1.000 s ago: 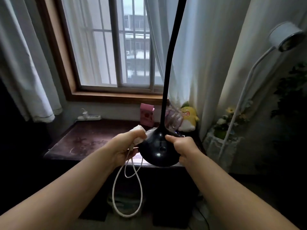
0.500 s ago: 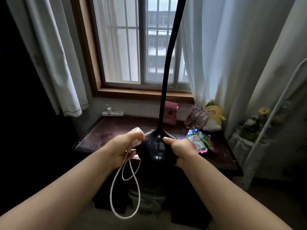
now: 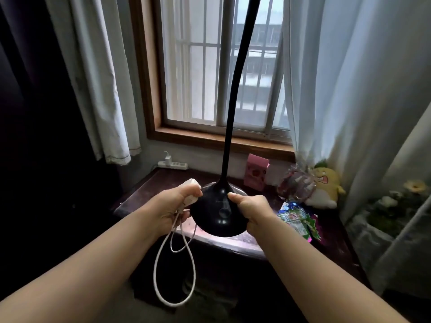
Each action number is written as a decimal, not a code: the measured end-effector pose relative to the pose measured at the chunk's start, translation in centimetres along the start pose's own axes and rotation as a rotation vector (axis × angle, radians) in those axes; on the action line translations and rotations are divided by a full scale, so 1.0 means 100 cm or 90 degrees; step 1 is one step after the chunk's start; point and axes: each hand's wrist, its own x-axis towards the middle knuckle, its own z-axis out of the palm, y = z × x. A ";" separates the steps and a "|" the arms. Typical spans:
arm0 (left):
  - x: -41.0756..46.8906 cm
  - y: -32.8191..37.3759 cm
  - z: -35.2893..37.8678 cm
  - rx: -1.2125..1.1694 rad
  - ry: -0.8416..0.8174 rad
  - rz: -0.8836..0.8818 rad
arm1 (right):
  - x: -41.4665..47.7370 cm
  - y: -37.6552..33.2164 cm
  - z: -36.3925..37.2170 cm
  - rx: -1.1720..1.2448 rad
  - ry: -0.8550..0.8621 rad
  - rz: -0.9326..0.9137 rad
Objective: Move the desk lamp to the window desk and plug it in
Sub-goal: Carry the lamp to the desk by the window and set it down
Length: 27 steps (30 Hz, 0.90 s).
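Our left hand (image 3: 173, 207) is clenched on the white plug (image 3: 191, 191) and also presses the left edge of the lamp (image 3: 218, 212) base; the white cord (image 3: 173, 264) hangs from this fist in a loop below the worktop (image 3: 144, 198) edge. Our right hand (image 3: 250, 209) grasps the right side of the black base, thumb on top. We hold the lamp over the near edge of the worktop; whether the base touches it we cannot tell. Its thin black neck rises in front of the window (image 3: 205, 73) and out of view. At the worktop's back left, under the sill, lies a power strip (image 3: 173, 164) with a charger in it. To the right sit a pink box (image 3: 256, 174), a yellow plush (image 3: 325, 187) and snack packets (image 3: 299, 221). Curtains (image 3: 98, 78) hang on both sides.
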 end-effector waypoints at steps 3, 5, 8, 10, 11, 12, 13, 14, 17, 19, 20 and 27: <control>0.012 0.006 0.009 0.002 0.021 -0.002 | 0.031 -0.005 0.004 0.000 -0.008 -0.003; 0.018 0.008 0.012 0.008 0.026 -0.001 | 0.043 -0.007 0.007 -0.005 -0.017 0.002; 0.033 0.009 0.013 0.009 0.035 0.010 | 0.051 -0.013 0.012 0.004 -0.046 0.006; 0.044 0.010 0.011 0.009 0.043 -0.002 | 0.061 -0.014 0.017 0.005 -0.048 0.010; 0.050 0.011 0.009 0.006 0.048 -0.013 | 0.069 -0.013 0.020 0.003 -0.054 0.013; 0.054 0.011 0.009 0.004 0.054 -0.023 | 0.075 -0.012 0.023 0.002 -0.054 0.018; 0.060 0.012 0.007 0.002 0.057 -0.033 | 0.083 -0.011 0.026 0.001 -0.055 0.022; 0.066 0.013 0.006 0.001 0.056 -0.037 | 0.089 -0.011 0.029 -0.003 -0.053 0.025; 0.084 0.018 0.002 -0.004 0.044 -0.032 | 0.109 -0.009 0.041 -0.002 -0.046 0.026; 0.099 0.023 -0.002 -0.004 0.039 -0.033 | 0.120 -0.010 0.050 -0.001 -0.037 0.028; 0.107 0.026 -0.005 -0.006 0.033 -0.031 | 0.126 -0.011 0.056 -0.003 -0.033 0.026; 0.167 0.056 -0.036 0.026 0.023 0.001 | 0.175 -0.018 0.109 0.009 -0.006 0.034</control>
